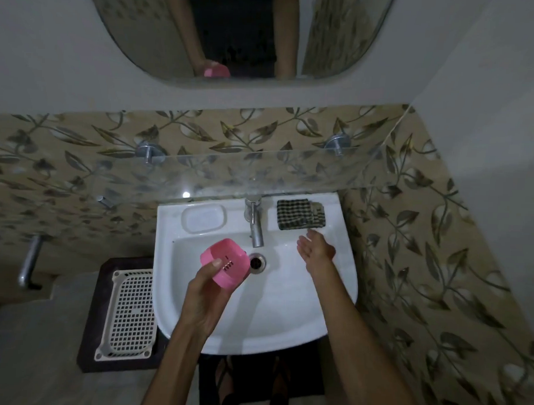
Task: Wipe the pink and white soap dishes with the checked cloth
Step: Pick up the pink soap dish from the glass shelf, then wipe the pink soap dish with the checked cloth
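Note:
My left hand (202, 294) grips the pink soap dish (229, 263) and holds it tilted over the basin, just left of the drain (257, 261). The white soap dish (203, 218) lies on the sink's back ledge, left of the tap (254, 223). The checked cloth (300, 214) lies folded on the ledge right of the tap. My right hand (315, 249) hovers open, palm up, just below the cloth without touching it.
The white sink (284, 331) is fixed to a leaf-patterned tiled wall. A glass shelf (261, 171) juts out above the tap, with a mirror (236, 32) higher up. A cream perforated basket (129, 312) stands on a dark stool left of the sink.

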